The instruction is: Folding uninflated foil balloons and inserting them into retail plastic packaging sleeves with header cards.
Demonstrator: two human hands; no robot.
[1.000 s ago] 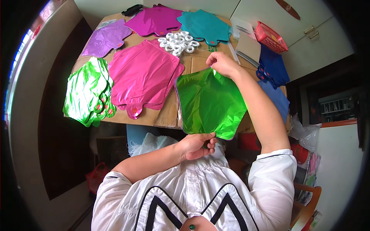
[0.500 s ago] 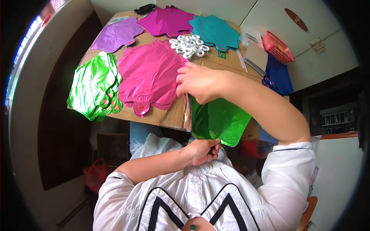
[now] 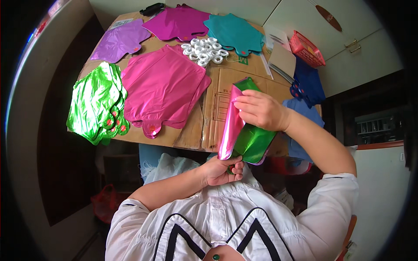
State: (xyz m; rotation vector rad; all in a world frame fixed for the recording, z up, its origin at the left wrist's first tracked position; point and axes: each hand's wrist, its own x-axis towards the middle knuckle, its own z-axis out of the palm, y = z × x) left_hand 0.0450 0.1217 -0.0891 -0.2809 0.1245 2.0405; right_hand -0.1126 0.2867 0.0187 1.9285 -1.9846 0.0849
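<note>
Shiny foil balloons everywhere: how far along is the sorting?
Done: flat stacks of green, pink, purple, magenta and teal foil balloons lie on the cardboard sheet. In hand: left hand and right hand fold a green foil balloon. Left: cannot tell.
</note>
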